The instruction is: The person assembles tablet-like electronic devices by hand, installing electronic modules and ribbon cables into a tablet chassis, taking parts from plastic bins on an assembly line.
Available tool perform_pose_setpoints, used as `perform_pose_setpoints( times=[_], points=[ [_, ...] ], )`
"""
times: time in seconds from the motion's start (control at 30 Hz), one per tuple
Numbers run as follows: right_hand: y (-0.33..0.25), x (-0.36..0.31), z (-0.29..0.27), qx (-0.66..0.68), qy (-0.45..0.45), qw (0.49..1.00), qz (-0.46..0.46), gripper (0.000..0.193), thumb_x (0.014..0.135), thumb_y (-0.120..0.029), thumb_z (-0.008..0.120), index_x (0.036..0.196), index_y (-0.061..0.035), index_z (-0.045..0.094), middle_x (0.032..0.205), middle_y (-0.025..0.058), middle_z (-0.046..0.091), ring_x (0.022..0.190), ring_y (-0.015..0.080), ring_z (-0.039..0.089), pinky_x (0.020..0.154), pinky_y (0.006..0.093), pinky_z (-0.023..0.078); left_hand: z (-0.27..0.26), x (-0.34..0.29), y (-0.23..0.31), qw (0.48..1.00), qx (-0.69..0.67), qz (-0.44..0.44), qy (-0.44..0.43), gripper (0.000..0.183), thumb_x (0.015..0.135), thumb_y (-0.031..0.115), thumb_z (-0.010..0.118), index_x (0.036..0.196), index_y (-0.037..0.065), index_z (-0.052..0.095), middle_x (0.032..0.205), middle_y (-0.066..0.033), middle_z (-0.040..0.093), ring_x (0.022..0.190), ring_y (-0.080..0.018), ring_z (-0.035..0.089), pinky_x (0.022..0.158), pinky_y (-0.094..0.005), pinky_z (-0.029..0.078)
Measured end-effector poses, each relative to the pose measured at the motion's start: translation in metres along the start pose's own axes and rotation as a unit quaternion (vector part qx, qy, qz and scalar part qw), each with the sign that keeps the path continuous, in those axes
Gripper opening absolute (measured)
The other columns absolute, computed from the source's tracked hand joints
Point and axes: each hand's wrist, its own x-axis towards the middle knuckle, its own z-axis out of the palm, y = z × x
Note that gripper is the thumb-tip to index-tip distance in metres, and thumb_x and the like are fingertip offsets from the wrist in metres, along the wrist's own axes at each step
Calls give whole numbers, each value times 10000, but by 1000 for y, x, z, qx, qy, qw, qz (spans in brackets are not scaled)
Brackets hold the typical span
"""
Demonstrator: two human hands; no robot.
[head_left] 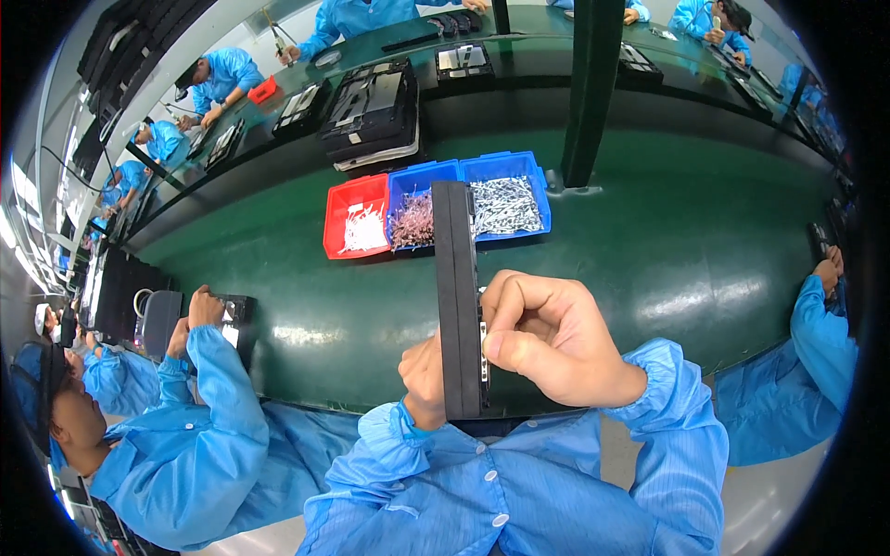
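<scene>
Upright in front of me is a long black rectangular frame, seen nearly edge-on. My left hand grips it from behind on its left side, and the frame hides most of those fingers. At the frame's right face my right hand is closed, thumb and forefinger pinched together beside a narrow pale strip with small marks. Whatever lies between those fingertips is too small to make out. The frame's upper end overlaps the view of the parts bins beyond.
Beyond the frame stand a red bin of white pieces, a blue bin of pinkish pieces and another blue bin of silvery-white pieces. Stacked black trays sit behind them. A green post rises from the green bench. Co-workers sit on both sides.
</scene>
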Motion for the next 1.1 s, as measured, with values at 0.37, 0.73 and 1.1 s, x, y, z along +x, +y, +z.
perform_pose_setpoints(
  times=[0.37,0.73,1.1],
  points=[
    [-9,0,7,38,42,997,56,54,818,21,609,780,11,573,881,58,511,778,85,501,694,239,431,-5,10,11,1000,-10,28,5,461,689,15,739,1105,-147,626,791,-147,708,584,-220,685,488,-296,512],
    [-8,2,0,15,31,996,77,52,845,-5,593,797,7,578,861,42,556,773,85,528,697,234,436,-9,23,18,995,57,76,-17,547,698,24,736,1184,-176,584,779,-143,712,556,-192,673,474,-276,500],
    [-6,3,2,61,59,992,89,119,864,34,560,958,-7,500,909,65,605,856,103,597,770,276,499,-7,26,14,983,98,153,21,588,762,35,724,1278,-173,531,737,-124,705,522,-152,653,463,-264,485]
  ],
)
